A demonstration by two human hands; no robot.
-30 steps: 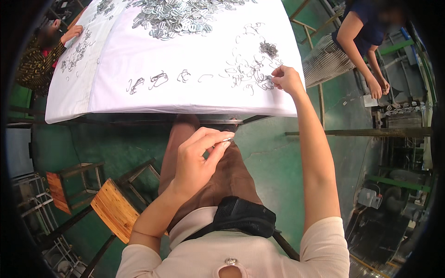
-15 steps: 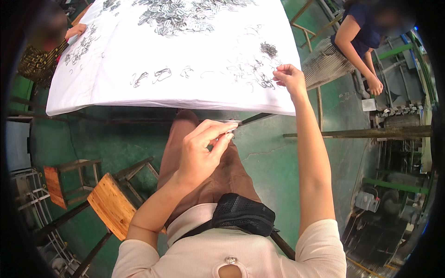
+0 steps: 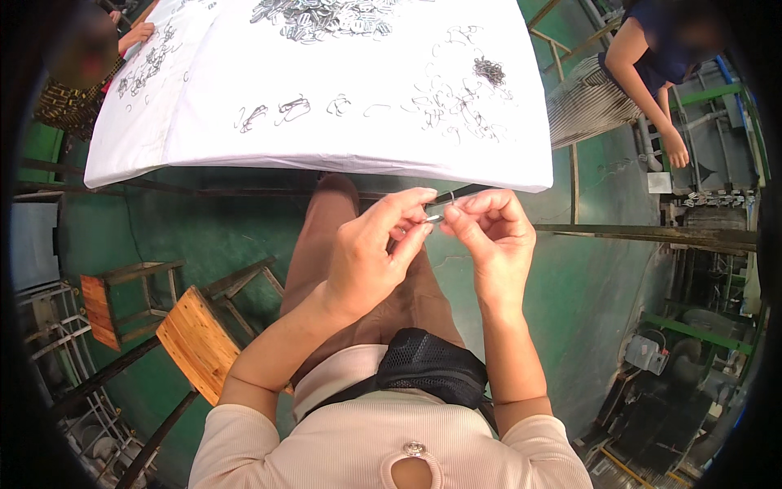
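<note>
My hands meet in front of me, just beyond the table's near edge, their fingertips almost touching. My left hand (image 3: 368,251) is closed in a pinch on a small shiny metal piece (image 3: 432,218), mostly hidden by the fingers. Beside it, my right hand (image 3: 498,243) pinches a thin dark curved wire piece (image 3: 447,196) that reaches toward the left fingertips. Whether the two pieces are joined I cannot make out. Loose curved wire pieces (image 3: 454,104) lie scattered on the right of the table, around a denser dark clump (image 3: 489,71).
The white-covered table (image 3: 326,151) carries a heap of flat metal buckle-like pieces (image 3: 326,20) and small wire groups (image 3: 295,106). One person's hand (image 3: 137,37) is over the left side; another person (image 3: 643,77) stands right. Wooden stools (image 3: 191,342) stand lower left.
My right hand has come back from the scattered wire pieces on the table to my left hand, bringing a wire piece. The left hand has stayed nearly in place.
</note>
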